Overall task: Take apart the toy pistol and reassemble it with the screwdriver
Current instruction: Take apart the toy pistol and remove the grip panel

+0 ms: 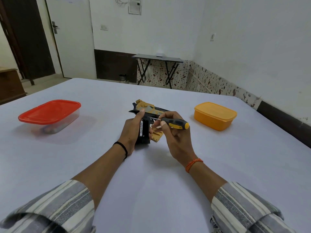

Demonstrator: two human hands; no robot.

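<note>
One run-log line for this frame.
left hand grips toy pistol | right hand holds screwdriver, tip at frame | stage: screw work

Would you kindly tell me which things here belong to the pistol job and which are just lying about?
In use:
toy pistol, held by the left hand
screwdriver, held in the right hand

Lying about:
red-lidded container
yellow container

white painted walls (168, 27) with dark brown skirting band (114, 64); floral-patterned lower wall strip (210, 78) at right; dark brown wooden door (28, 39) at left; small grey folding side table with black crossed legs (157, 57) against far wall; white wall-mounted panel box (135, 6) above.
</note>
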